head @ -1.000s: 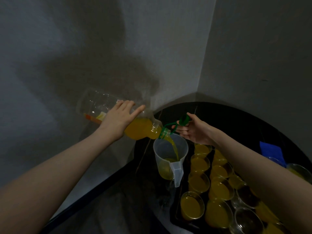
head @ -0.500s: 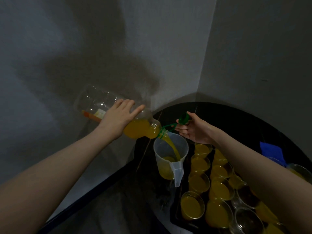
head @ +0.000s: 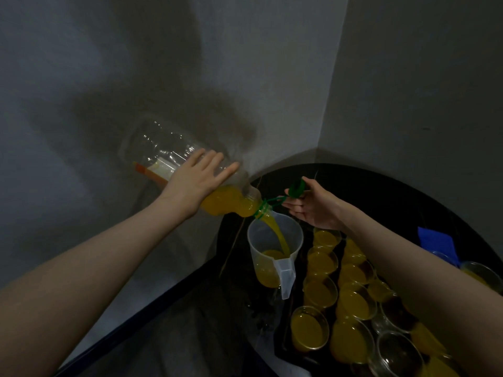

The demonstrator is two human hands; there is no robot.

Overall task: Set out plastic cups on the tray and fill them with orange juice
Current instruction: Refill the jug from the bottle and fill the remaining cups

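Observation:
A large clear juice bottle [head: 163, 151] is tipped neck-down, with my left hand [head: 196, 183] gripping its body from above. Orange juice [head: 279, 235] streams from its mouth into a clear plastic jug [head: 275, 257] on the black table. My right hand [head: 313, 205] pinches the green cap [head: 296, 188], which hangs from the bottle's neck by a strap. To the jug's right, a dark tray [head: 283, 346] carries several plastic cups [head: 309, 327] of juice; a few cups [head: 400, 352] near the front look empty.
The round black table [head: 381, 186] sits in a corner between two grey walls. A blue cloth [head: 435, 240] lies at its right side, beside another clear cup [head: 481, 276]. The table's left edge drops off just left of the jug.
The bottle's base has risen, steepening the tilt. Less juice is left in the bottle and the level in the jug is higher. Both hands keep their hold.

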